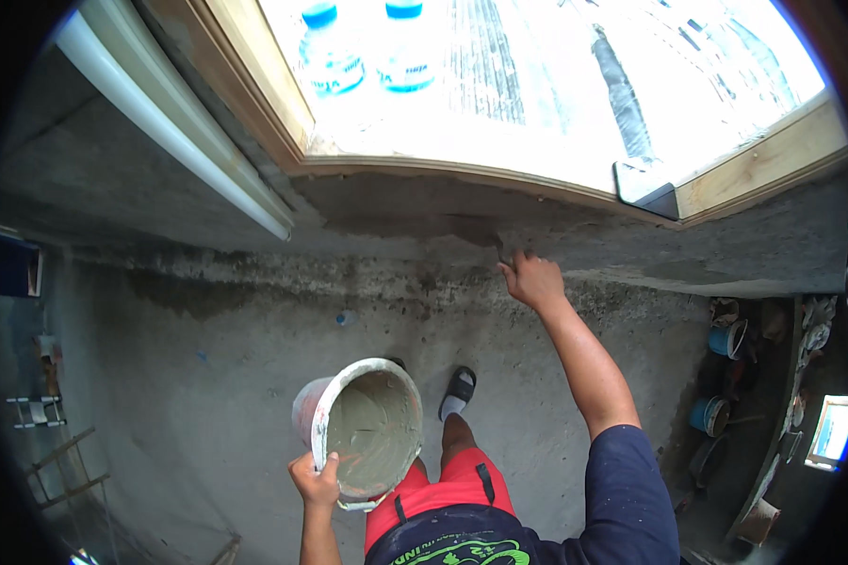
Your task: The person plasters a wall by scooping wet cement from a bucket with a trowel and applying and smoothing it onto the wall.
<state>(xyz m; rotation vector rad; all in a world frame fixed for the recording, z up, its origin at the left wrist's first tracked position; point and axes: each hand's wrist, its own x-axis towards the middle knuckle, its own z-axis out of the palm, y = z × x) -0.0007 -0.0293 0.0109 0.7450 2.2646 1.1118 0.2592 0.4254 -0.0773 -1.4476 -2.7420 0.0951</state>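
plastering under the window sill (462, 179)
left hand (317, 478) grips the bucket (372, 428) rim at 6 o'clock; right hand (532, 280) closed on a tool, pressed to wet plaster (415, 221) at 12.

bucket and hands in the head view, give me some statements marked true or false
1. The left hand grips the rim of the bucket. True.
2. The bucket is empty and clean. False: it holds grey wet mortar.
3. The right hand reaches to the wet cement patch below the wooden window frame. True.
4. Both hands hold the bucket. False: only the left does.
5. Two bottles with blue caps stand on the floor. False: they stand in the window.
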